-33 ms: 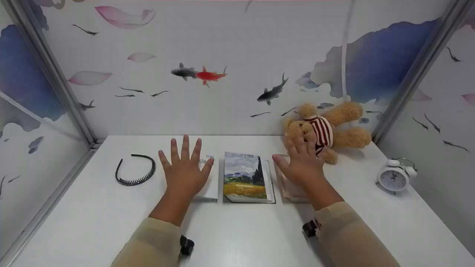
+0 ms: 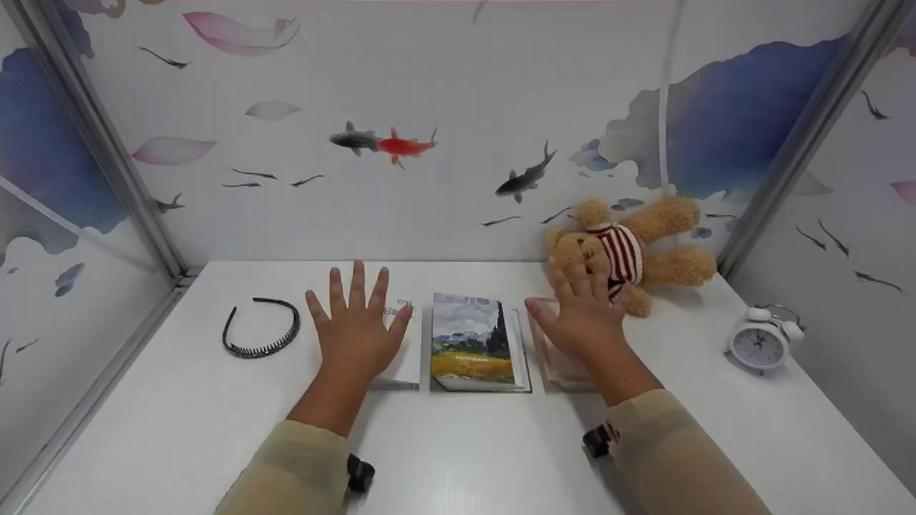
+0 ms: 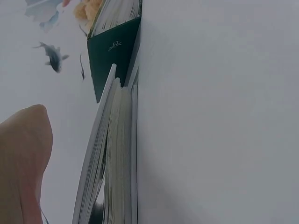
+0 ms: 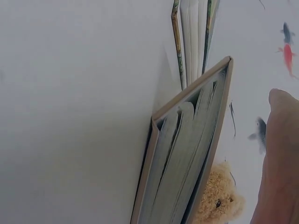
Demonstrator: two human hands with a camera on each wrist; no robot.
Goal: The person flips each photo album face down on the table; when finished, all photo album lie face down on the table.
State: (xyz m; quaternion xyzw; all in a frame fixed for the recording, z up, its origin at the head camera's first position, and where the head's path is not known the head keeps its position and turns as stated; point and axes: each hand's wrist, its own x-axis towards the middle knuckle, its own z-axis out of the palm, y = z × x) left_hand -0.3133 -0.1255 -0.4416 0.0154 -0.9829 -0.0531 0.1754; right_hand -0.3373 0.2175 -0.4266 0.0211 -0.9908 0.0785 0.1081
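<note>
Your left hand (image 2: pixel 358 329) lay palm down with all five fingers (image 2: pixel 357 280) straight and spread wide — thumb angled out toward your right side. Your right hand (image 2: pixel 587 315) matched it, palm down, fingers (image 2: pixel 578 279) extended and slightly fanned, thumb pointing inward toward the left one. Both forearms reached forward from the lower edge of the head view, roughly parallel and well apart, each covered to the wrist by a beige sleeve. A small dark camera mount sat under each wrist. In the wrist views only the edge of each palm showed — flat, not curled.
</note>
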